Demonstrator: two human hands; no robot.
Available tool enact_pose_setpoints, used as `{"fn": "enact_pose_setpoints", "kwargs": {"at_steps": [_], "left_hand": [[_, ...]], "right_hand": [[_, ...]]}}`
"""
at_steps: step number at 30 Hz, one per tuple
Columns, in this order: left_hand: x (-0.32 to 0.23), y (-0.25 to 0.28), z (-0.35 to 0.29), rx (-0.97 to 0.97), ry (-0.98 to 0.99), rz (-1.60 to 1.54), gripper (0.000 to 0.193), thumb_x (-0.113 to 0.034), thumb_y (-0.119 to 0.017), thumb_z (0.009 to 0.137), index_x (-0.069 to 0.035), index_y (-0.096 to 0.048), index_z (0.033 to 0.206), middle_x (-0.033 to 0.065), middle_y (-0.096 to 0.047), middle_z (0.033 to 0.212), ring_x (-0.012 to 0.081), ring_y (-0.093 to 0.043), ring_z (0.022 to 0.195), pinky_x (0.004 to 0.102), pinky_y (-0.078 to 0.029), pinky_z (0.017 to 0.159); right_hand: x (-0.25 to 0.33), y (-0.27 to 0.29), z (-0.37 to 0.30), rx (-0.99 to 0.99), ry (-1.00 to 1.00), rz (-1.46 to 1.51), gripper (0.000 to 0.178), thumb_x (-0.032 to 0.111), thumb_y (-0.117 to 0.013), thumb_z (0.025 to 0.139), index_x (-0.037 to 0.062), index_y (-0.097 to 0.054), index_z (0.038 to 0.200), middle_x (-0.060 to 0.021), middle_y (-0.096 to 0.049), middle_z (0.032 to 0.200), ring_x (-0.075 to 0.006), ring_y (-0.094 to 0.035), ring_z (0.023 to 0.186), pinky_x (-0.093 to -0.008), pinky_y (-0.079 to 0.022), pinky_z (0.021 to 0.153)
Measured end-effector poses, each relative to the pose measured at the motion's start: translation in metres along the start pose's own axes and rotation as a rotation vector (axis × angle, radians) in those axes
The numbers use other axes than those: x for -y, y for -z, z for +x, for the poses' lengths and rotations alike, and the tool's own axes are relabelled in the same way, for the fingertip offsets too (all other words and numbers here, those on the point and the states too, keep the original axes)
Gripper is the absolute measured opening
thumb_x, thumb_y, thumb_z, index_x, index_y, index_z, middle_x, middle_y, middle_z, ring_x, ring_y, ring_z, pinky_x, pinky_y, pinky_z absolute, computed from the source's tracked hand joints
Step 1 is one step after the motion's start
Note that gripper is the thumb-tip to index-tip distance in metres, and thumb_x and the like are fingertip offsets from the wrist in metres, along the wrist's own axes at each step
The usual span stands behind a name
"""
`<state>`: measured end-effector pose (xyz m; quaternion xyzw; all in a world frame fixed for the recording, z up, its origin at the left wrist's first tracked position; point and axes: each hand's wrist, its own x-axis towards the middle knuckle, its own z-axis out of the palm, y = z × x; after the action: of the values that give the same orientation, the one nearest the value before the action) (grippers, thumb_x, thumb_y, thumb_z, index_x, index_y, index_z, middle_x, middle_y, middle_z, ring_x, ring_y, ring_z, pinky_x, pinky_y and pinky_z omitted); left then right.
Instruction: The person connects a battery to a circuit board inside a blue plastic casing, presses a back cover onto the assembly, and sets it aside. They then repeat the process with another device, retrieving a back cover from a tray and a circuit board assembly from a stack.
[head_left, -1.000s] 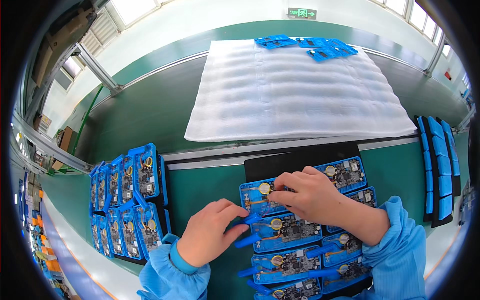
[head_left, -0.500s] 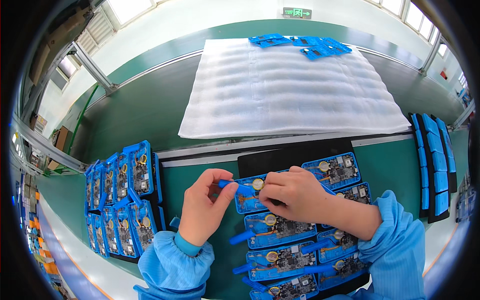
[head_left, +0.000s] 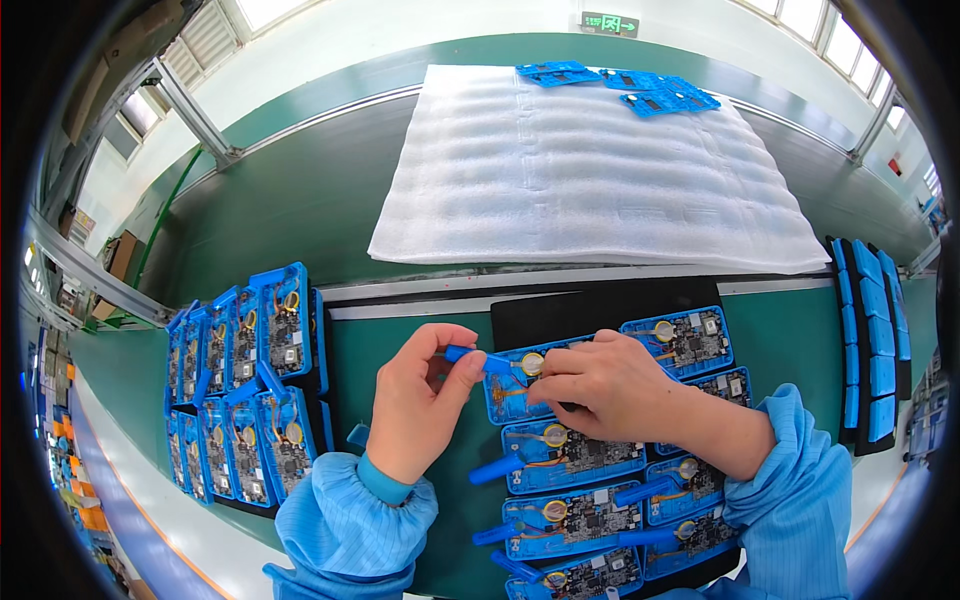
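A blue tray holding a circuit board [head_left: 520,385] is taken as the landmark; it lies on the green bench top [head_left: 400,350], at the head of a column of like trays. The tray's blue handle tab [head_left: 470,354], which sticks out from its left upper corner, is pinched between the thumb and forefinger of the left hand [head_left: 420,405], whose other fingers are curled loosely. The right hand [head_left: 600,385] is laid over the tray's right half, fingers bent and pressed down on the board, with the fingertips just beside the round gold coin cell [head_left: 532,363] at the tray's upper edge. Whether anything is gripped under those fingers cannot be told. Both forearms are covered by blue sleeves. Just behind the tray a black mat [head_left: 590,305] is seen, and to the tray's right a second filled tray [head_left: 680,342] rests on it. Nearer the person than the tray, more loaded trays [head_left: 575,455] are stacked in overlapping rows. Well to the left of the tray, a block of upright filled trays [head_left: 245,385] is stood. Far behind the tray a white foam sheet [head_left: 590,170] is spread, with a few blue parts [head_left: 620,85] on its far edge
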<state>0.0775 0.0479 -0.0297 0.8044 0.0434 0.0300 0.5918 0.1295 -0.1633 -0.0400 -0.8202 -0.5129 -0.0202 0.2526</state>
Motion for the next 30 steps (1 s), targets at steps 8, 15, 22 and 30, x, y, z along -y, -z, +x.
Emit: {"fn": "enact_pose_setpoints", "kwargs": {"at_steps": [8, 15, 22, 30], "left_hand": [[0.0003, -0.0016, 0.0000, 0.014, 0.010, -0.021, 0.017, -0.007, -0.062, 0.089, -0.001, -0.057, 0.104, 0.0060, -0.064, 0.087, 0.0119, -0.065, 0.078, 0.0218, -0.050, 0.063], [0.0019, -0.0013, 0.0005, 0.010, -0.009, -0.007, 0.017, -0.007, -0.063, 0.088, 0.000, -0.057, 0.103, 0.0061, -0.063, 0.086, 0.0114, -0.065, 0.077, 0.0217, -0.050, 0.062], [0.0002, -0.0024, -0.0004, 0.034, -0.013, 0.005, 0.015, -0.008, -0.059, 0.091, -0.002, -0.056, 0.105, 0.0030, -0.063, 0.089, 0.0097, -0.063, 0.079, 0.0210, -0.049, 0.063], [0.0003, -0.0029, -0.0003, -0.002, -0.017, -0.024, 0.016, -0.007, -0.063, 0.088, -0.001, -0.058, 0.102, 0.0047, -0.063, 0.085, 0.0101, -0.063, 0.075, 0.0216, -0.050, 0.062]], "right_hand": [[0.0009, -0.0023, -0.0003, -0.025, -0.027, 0.002, 0.018, 0.011, -0.066, 0.073, 0.0200, -0.064, 0.088, 0.0036, -0.053, 0.075, -0.0157, -0.056, 0.066, -0.0309, -0.036, 0.057], [0.0013, -0.0005, 0.0007, 0.032, -0.035, -0.011, 0.014, 0.014, -0.065, 0.075, 0.0196, -0.062, 0.087, 0.0029, -0.054, 0.077, -0.0158, -0.060, 0.070, -0.0325, -0.038, 0.059], [0.0013, -0.0012, 0.0002, 0.001, -0.056, 0.015, 0.012, 0.012, -0.064, 0.075, 0.0186, -0.063, 0.084, 0.0022, -0.055, 0.076, -0.0169, -0.060, 0.067, -0.0337, -0.038, 0.059], [-0.0003, 0.0024, 0.0052, 0.036, 0.007, -0.005, 0.018, 0.009, -0.065, 0.072, 0.0211, -0.065, 0.086, 0.0044, -0.052, 0.069, -0.0145, -0.056, 0.062, -0.0313, -0.033, 0.055]]}}
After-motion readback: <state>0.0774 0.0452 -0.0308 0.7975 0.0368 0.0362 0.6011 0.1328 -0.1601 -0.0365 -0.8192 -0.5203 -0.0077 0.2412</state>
